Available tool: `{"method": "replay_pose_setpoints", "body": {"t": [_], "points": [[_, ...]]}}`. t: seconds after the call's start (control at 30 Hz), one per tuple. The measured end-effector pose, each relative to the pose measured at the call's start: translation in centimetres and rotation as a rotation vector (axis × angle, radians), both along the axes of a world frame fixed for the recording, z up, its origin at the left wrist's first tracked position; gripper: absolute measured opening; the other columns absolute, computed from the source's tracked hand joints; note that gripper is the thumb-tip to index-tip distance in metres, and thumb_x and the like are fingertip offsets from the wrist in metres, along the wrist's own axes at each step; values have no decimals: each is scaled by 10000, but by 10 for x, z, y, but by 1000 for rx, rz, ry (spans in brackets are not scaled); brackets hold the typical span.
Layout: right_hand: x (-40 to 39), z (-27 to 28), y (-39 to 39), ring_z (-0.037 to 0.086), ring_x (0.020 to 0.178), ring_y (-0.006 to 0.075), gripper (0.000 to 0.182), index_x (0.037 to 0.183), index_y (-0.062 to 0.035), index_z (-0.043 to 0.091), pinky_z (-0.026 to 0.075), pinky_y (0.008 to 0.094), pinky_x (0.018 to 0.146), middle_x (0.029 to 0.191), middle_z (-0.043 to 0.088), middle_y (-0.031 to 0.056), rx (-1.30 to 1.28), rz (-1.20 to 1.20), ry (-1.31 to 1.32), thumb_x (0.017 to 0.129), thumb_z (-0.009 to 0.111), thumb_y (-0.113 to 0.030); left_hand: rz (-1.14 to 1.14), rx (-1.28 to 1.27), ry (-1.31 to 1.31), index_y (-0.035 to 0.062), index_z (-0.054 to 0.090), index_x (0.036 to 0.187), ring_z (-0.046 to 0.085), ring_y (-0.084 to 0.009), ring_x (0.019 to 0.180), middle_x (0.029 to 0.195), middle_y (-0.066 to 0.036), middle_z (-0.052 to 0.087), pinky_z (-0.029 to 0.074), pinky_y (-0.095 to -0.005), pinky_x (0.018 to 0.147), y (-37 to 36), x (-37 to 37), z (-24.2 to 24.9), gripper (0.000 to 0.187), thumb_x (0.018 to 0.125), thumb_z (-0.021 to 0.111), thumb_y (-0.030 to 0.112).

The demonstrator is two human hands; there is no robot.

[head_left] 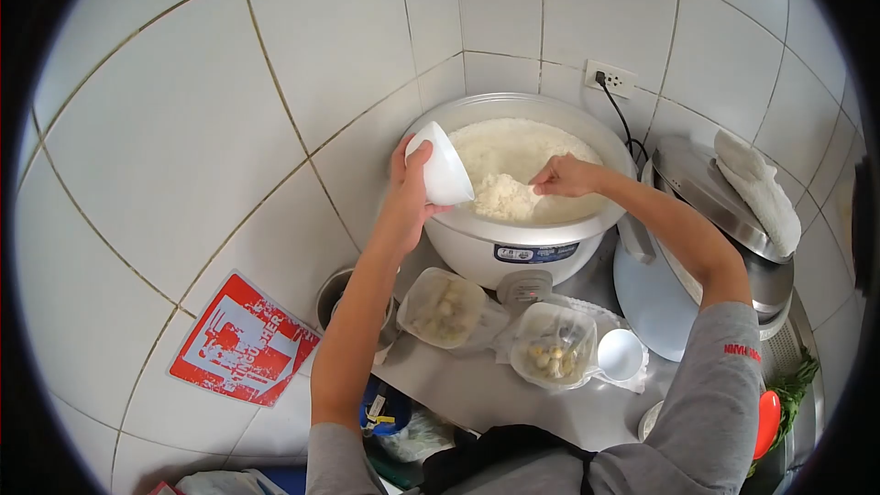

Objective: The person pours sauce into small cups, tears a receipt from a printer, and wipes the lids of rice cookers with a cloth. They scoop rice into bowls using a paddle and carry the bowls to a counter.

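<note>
A large silvery-white rice cooker (527,261) stands open in the corner, filled with white rice (495,142). My left hand (412,174) holds a white bowl (443,168) tilted over the cooker's left rim, its mouth toward the rice. Over the rice, my right hand (564,176) is closed on something at the edge of a heaped clump of rice (504,196); the tool under that clump is mostly hidden. Two clear plastic containers with pale food pieces, one on the left (443,309) and one on the right (553,346), sit in front of the cooker.
A white cup (621,355) lies beside the right container on the metal counter (440,380). Right of the cooker are a pale blue lid (649,298) and a steel pot lid (710,192) with a cloth (758,191). A plugged cord runs down the tiled wall. A red object and greens lie far right.
</note>
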State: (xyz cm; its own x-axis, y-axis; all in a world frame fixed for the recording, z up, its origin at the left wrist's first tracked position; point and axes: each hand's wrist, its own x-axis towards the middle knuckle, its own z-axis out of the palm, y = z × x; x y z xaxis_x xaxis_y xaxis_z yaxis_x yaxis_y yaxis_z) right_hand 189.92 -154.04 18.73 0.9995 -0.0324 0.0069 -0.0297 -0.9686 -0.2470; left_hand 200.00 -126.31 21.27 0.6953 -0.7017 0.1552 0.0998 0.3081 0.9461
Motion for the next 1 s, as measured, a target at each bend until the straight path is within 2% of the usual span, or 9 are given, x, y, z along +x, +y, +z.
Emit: {"method": "replay_pose_setpoints", "body": {"t": [0.07,0.23,0.4,0.43,0.5,0.6,0.73,0.87,1.0], "points": [[-2,-2,-4,557,659,131,261,986,-66,653,399,299,662,680,608,34,359,-42,175,815,575,-248,54,93,-41,186,190,1342,456,-266,1082,1268,-122,364,388,-459,864,-11,1,5,694,795,501,480],[-5,20,-38,537,587,114,300,923,-38,663,426,277,569,656,598,34,336,-93,59,803,575,-298,59,116,-24,203,188,1341,444,-264,1091,1274,-104,364,384,-463,862,-28,0,5,697,783,519,458],[11,108,-25,591,676,202,213,832,-88,649,395,339,730,673,615,58,-264,-168,-258,777,562,-274,-13,193,146,143,228,1328,398,-309,1158,1289,-129,340,342,-499,935,-79,4,-11,647,839,413,523],[18,113,-21,597,716,229,193,857,-105,646,365,351,798,680,614,55,-498,-111,-430,772,560,-255,-136,17,303,129,261,1308,404,-314,1151,1276,-137,358,350,-499,933,-94,7,-15,629,846,373,540],[23,147,17,594,799,245,168,893,-140,638,298,377,863,759,622,30,-738,-280,-259,785,541,-224,-263,-158,454,115,295,1288,410,-319,1145,1263,-144,376,358,-499,931,-116,9,-11,621,853,333,557],[26,164,8,591,814,235,156,889,-155,641,304,389,846,835,627,30,-734,-353,-412,791,529,-203,-161,-329,592,94,338,1257,425,-325,1126,1241,-146,406,386,-488,916,-131,13,2,632,856,281,579],[30,143,-20,584,843,222,157,879,-156,640,304,405,837,872,626,47,-386,-202,-400,796,513,-196,-121,-306,546,82,353,1240,440,-314,1111,1232,-149,416,408,-458,902,-124,36,10,667,838,288,610],[81,65,-86,552,925,214,264,1006,-225,637,309,416,847,927,623,15,-772,-467,-149,799,491,-150,-97,-226,402,103,341,1253,465,-287,1077,1206,-124,445,406,-445,874,-113,63,10,754,775,331,685],[125,-15,-116,563,900,228,216,935,-211,632,309,421,845,861,627,26,-735,-442,-279,785,490,-146,-72,-213,428,113,341,1256,453,-283,1096,1224,-113,432,393,-447,890,-99,74,12,745,774,340,681]]}}
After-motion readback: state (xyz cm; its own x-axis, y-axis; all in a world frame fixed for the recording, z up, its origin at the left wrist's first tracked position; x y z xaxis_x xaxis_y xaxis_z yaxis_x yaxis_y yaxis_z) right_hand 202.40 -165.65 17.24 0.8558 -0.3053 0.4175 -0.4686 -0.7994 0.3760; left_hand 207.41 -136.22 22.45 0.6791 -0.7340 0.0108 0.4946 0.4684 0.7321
